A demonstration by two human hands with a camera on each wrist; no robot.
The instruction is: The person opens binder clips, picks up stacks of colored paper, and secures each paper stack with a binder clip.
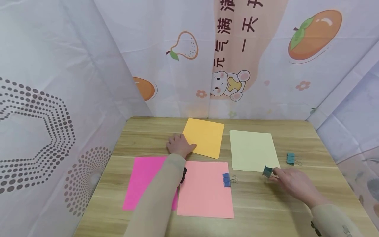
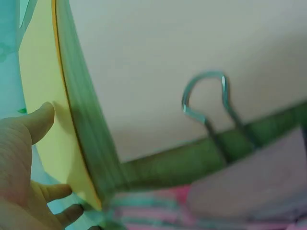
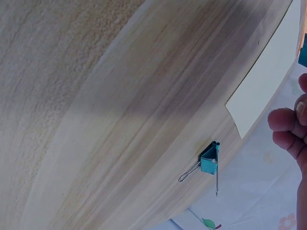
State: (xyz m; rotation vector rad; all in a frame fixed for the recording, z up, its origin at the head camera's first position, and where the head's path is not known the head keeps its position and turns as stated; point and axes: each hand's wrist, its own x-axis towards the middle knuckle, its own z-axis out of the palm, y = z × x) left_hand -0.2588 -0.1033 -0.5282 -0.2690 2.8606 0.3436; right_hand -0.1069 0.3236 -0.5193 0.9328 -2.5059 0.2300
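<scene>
My left hand (image 1: 179,145) rests at the left edge of the orange paper (image 1: 207,138), its thumb on the sheet and its fingers extended. The left wrist view shows that thumb lying over the paper (image 2: 45,96). My right hand (image 1: 296,184) pinches a dark teal binder clip (image 1: 267,171) by its wire handle, just off the lower right corner of the pale yellow paper (image 1: 254,150). In the right wrist view only the curled fingers (image 3: 288,124) and a sliver of that clip show. A second teal binder clip (image 1: 290,158) lies on the table beyond the right hand.
Salmon-pink paper (image 1: 205,194) lies in front, a blue binder clip (image 1: 226,180) at its right edge; whether it clamps the paper I cannot tell. Magenta paper (image 1: 142,181) is partly under the left forearm. Printed curtains (image 1: 177,82) border the wooden table (image 1: 254,210).
</scene>
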